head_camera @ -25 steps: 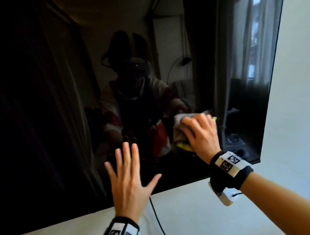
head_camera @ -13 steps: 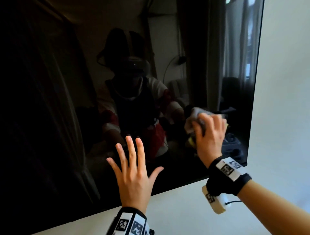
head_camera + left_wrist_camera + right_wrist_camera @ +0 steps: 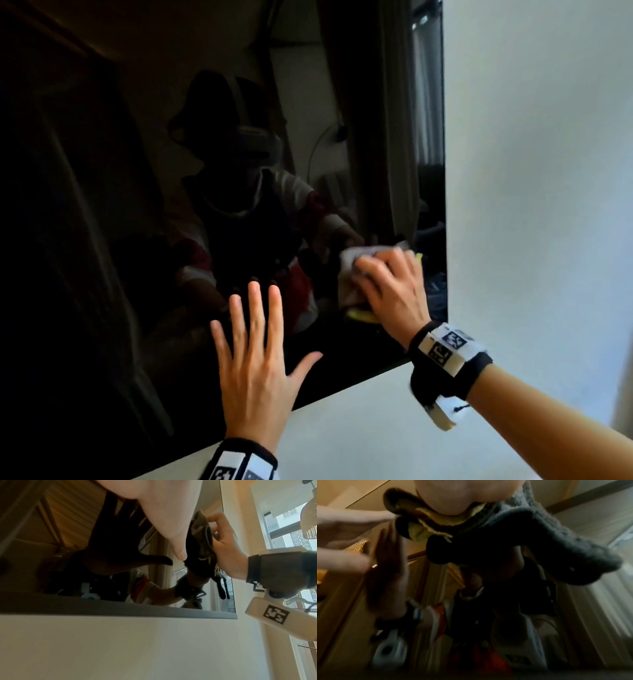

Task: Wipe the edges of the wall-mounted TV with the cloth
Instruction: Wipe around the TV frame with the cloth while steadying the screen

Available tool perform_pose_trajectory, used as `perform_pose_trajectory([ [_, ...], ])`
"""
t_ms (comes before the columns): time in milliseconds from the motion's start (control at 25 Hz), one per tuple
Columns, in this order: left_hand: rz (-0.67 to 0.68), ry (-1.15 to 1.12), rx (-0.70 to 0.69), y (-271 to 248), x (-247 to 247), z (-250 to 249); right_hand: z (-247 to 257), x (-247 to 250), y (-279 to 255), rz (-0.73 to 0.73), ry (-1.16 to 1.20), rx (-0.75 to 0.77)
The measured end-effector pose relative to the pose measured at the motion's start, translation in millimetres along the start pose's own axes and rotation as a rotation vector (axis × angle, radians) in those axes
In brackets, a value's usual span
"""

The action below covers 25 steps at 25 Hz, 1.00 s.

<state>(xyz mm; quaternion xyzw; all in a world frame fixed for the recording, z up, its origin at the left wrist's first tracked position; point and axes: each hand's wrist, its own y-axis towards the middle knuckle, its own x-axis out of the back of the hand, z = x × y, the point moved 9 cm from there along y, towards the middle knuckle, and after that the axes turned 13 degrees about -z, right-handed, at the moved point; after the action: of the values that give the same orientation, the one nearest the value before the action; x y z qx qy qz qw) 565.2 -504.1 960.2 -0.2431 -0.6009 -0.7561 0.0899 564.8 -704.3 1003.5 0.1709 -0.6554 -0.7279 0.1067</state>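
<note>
Since a second ago the right hand (image 3: 394,287) has carried the cloth (image 3: 356,270) rightward, near the TV (image 3: 137,205) right edge, fingers curled, bunching it against the glass. Left hand (image 3: 255,363) spread flat, likely bracing the screen.

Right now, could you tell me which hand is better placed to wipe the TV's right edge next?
Right hand: it grips the cloth beside the TV's right edge. The left hand is cloth-free, fingers spread, farther away.
</note>
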Motion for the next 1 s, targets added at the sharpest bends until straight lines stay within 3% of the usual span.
perform_pose_trajectory([
  [80, -0.015, 0.019, 0.000, 6, -3, -6, -40, 20, 11, -0.166, -0.013, -0.322],
  [120, -0.023, 0.022, 0.009, 7, -4, -9, -43, 20, 2, -0.172, 0.003, -0.375],
  [240, -0.062, 0.031, 0.019, 7, -6, -15, -3, 9, -24, -0.007, 0.014, -0.008],
  [280, -0.075, 0.042, 0.012, 7, -6, -16, -11, 10, -21, 0.011, 0.021, 0.030],
  [400, -0.091, 0.058, 0.011, 6, -6, -15, -67, 30, -7, -0.168, -0.013, -0.338],
  [440, -0.094, 0.054, 0.017, 7, -5, -16, -69, 31, -16, -0.177, 0.003, -0.394],
  [600, -0.091, 0.057, -0.007, 4, -2, -21, -36, 22, -52, -0.015, 0.015, -0.051],
  [640, -0.089, 0.072, -0.040, 1, -3, -22, -52, 25, -49, -0.037, -0.004, -0.102],
  [760, -0.081, 0.119, -0.105, -8, -11, -23, -91, 38, -66, -0.174, -0.011, -0.521],
  [800, -0.084, 0.134, -0.108, -10, -13, -22, -81, 34, -79, -0.150, -0.007, -0.517],
  [920, -0.095, 0.148, -0.112, -12, -14, -23, -52, 29, -105, -0.043, -0.005, -0.216],
  [960, -0.100, 0.147, -0.115, -12, -14, -24, -67, 32, -104, -0.054, -0.033, -0.257],
  [1000, -0.101, 0.145, -0.116, -12, -15, -24, -84, 37, -105, -0.114, -0.061, -0.397],
])
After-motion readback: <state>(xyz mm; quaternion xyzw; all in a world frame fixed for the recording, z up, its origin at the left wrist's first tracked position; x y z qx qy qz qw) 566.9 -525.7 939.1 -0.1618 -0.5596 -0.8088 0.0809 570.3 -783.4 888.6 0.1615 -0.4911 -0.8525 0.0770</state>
